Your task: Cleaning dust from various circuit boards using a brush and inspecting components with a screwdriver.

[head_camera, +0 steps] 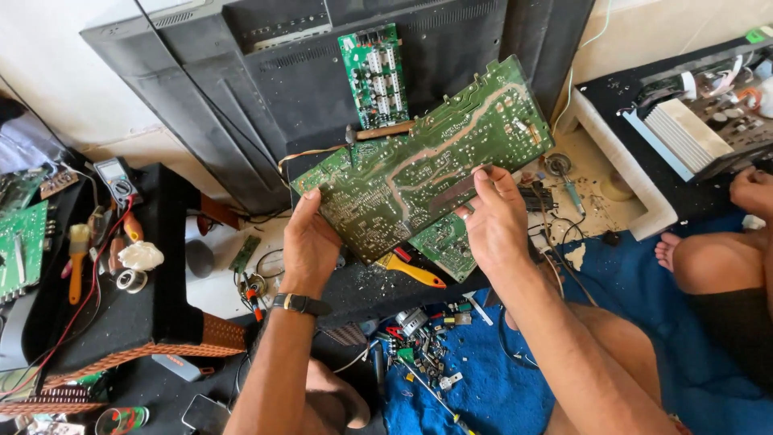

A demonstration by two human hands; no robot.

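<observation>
I hold a large green circuit board (419,161) solder side up, tilted, in front of me. My left hand (310,246) grips its lower left edge; a dark watch is on that wrist. My right hand (495,221) grips its lower right edge, thumb pressed on the board's face. Under the board lie a smaller green board (443,246) and a yellow-handled tool (415,272). Behind it, a small green board (374,74) leans on a big black back panel (241,105).
A black speaker box (153,314) on the left carries a brush, a multimeter (119,184) and red leads. Loose small parts lie on a blue cloth (483,387). Another person's foot (668,250) and knee sit at the right beside an opened amplifier (700,121).
</observation>
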